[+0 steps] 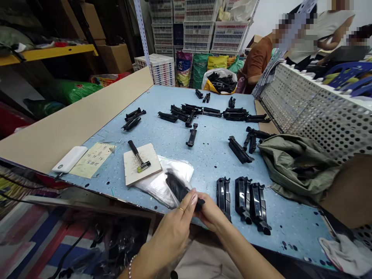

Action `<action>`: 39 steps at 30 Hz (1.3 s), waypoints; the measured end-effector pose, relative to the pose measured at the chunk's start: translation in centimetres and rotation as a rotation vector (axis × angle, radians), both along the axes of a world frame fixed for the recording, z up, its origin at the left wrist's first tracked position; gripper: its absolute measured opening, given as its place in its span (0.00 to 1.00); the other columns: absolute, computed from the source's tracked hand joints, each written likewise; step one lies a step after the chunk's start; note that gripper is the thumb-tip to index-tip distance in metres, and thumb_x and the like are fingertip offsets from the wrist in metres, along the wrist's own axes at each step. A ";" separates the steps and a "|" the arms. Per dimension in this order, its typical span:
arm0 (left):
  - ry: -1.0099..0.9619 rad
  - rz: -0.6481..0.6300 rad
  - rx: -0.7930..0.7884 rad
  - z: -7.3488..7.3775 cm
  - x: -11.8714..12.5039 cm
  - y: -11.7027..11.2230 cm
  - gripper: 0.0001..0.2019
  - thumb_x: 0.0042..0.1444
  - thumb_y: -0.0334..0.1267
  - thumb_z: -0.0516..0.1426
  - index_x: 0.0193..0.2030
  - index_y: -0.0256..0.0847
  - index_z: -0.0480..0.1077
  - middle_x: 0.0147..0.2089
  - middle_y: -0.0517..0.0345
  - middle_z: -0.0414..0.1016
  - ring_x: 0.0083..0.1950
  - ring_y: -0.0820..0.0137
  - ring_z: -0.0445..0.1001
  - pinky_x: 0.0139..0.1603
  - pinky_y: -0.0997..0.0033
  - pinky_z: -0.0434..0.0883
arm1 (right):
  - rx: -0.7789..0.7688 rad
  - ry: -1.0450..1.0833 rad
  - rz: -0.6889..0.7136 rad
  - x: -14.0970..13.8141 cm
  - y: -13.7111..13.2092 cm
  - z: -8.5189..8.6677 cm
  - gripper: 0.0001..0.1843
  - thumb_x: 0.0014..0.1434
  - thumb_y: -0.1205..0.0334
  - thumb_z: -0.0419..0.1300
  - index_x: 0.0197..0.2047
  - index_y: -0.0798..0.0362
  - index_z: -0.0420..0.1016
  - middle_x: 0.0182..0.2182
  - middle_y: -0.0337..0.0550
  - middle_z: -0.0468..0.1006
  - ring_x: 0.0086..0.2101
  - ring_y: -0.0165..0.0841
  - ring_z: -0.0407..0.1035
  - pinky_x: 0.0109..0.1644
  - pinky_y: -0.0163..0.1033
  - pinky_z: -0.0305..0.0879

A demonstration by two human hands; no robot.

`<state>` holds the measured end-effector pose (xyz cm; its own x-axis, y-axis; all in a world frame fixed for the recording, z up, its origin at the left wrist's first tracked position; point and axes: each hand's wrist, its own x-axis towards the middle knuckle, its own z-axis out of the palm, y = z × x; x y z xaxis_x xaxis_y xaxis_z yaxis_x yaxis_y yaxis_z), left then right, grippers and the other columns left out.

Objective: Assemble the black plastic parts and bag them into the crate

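A long black plastic part (176, 186), partly inside a clear plastic bag, is held above the table's front edge. My left hand (174, 223), with a ring and a beaded bracelet, pinches the bagged part's near end. Fingers of my right hand (210, 212) close around the same end from the other side. Beneath lies a stack of clear plastic bags (157, 186). Beside it, a small hammer (139, 155) rests on a whitish square board (131, 173). Right of my hands, 3 glossy black parts (243, 199) lie side by side.
Several more black parts (190, 135) lie across the blue table (162, 141). At left are a white power bank (69, 159) and a handwritten note (94, 159). A green cloth (296, 166) and perforated white panel (316, 112) border the right. People (255, 58) are beyond.
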<state>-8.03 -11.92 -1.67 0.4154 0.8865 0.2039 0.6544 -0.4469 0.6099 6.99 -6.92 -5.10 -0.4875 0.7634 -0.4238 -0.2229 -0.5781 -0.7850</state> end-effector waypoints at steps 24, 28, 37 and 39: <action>-0.076 0.334 -0.458 -2.7 -4.8 1.7 0.15 0.60 0.44 0.51 0.26 0.40 0.70 0.25 0.57 0.73 0.30 0.66 0.74 0.33 0.70 0.67 | 0.803 -0.763 0.186 11.5 6.5 0.9 0.19 0.59 0.53 0.57 0.52 0.49 0.74 0.45 0.47 0.79 0.45 0.42 0.72 0.50 0.46 0.66; 0.051 0.369 -0.018 -3.2 0.3 6.4 0.05 0.55 0.36 0.57 0.36 0.38 0.73 0.40 0.46 0.72 0.46 0.59 0.70 0.45 0.61 0.67 | 0.450 -0.383 0.013 8.4 5.4 -0.1 0.25 0.56 0.44 0.60 0.50 0.53 0.75 0.38 0.46 0.80 0.39 0.40 0.72 0.42 0.43 0.68; -0.678 0.504 -0.545 -5.3 -3.2 9.6 0.17 0.46 0.52 0.61 0.24 0.37 0.70 0.21 0.64 0.64 0.22 0.75 0.61 0.25 0.75 0.59 | 0.116 -0.094 -0.025 6.5 3.6 0.2 0.23 0.50 0.46 0.67 0.41 0.55 0.78 0.31 0.45 0.80 0.30 0.32 0.71 0.34 0.35 0.63; -0.740 0.492 -0.580 -5.1 -3.4 9.5 0.18 0.43 0.53 0.62 0.27 0.36 0.72 0.22 0.63 0.66 0.21 0.77 0.60 0.23 0.75 0.58 | 0.053 -0.016 0.009 5.0 3.6 0.6 0.21 0.50 0.48 0.67 0.41 0.56 0.78 0.31 0.45 0.80 0.29 0.31 0.72 0.34 0.35 0.64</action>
